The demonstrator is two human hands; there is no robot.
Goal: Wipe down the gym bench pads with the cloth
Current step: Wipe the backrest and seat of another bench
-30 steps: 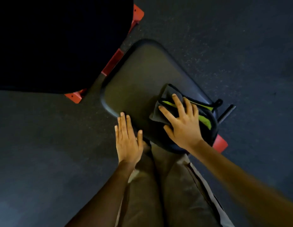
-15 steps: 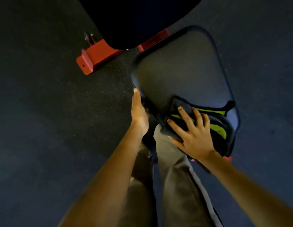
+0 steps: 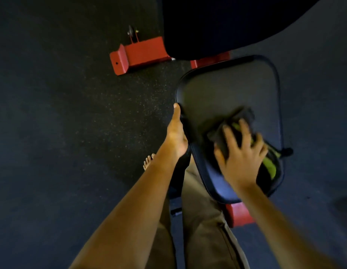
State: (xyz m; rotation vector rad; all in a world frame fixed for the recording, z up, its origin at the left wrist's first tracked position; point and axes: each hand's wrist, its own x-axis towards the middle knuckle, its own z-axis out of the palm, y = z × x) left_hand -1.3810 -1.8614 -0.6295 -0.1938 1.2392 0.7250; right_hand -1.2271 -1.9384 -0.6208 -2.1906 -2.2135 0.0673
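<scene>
The dark seat pad (image 3: 223, 94) of the gym bench fills the centre right of the head view. A black cloth with bright green stripes (image 3: 269, 164) lies bunched on its near right part. My right hand (image 3: 240, 156) presses flat on the cloth with fingers spread; it is blurred by motion. My left hand (image 3: 176, 133) rests against the pad's left edge, fingers straight along the rim. A larger black back pad (image 3: 217, 22) rises at the top.
Red frame feet of the bench show at the upper left (image 3: 137, 55) and under the seat (image 3: 238, 214). Dark speckled rubber floor (image 3: 71, 133) surrounds everything. My khaki trouser legs (image 3: 203, 230) and a bare foot (image 3: 148, 162) are below the pad.
My right hand has slid the cloth across the near part of the seat pad. The left hand turned from flat on the pad to resting along its left edge. The camera view shifted.
</scene>
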